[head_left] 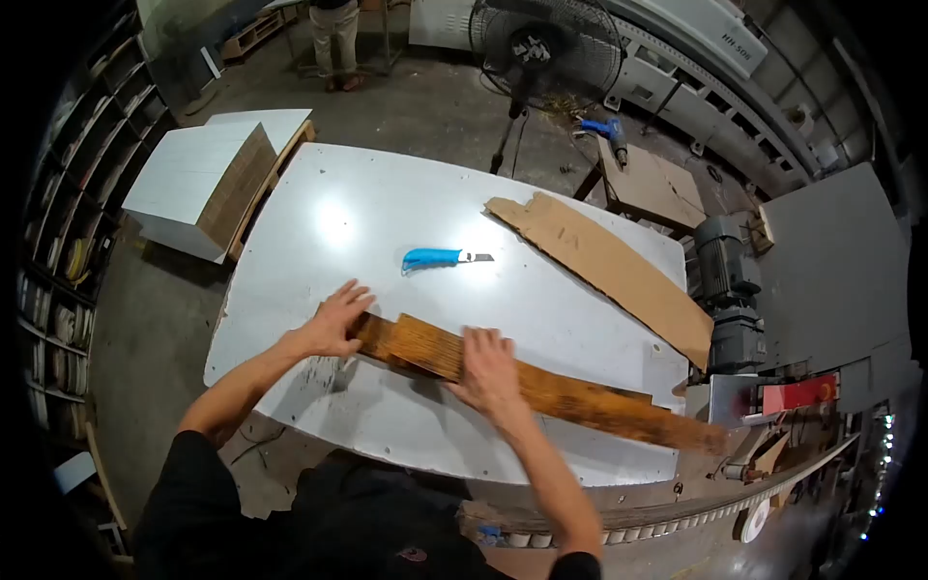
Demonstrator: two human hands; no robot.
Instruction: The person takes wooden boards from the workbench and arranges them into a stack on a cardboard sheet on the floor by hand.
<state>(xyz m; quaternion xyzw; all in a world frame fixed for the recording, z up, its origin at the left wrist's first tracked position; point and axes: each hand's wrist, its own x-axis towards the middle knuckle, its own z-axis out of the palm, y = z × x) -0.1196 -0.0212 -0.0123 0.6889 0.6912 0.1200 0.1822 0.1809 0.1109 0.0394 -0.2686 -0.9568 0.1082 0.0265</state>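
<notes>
Two long strips with a dark brown wood-grain face lie one over the other on a white table. The upper strip (425, 346) is short of the left end of the lower strip (375, 335), and toward the right they run past the table edge. My left hand (338, 321) is at the left end of the lower strip, fingers spread, thumb touching it. My right hand (490, 372) grips across both strips, fingers over the far edge and thumb at the near edge. Beyond them lies a blue utility knife (433, 258) with its blade out.
A torn cardboard piece (604, 266) lies on the right of the white table (290, 227). Beyond stand a pedestal fan (522, 97), a low stand with a blue power tool (611, 135), and grey motors (730, 266). White panels (188, 174) are stacked left; a person stands far back.
</notes>
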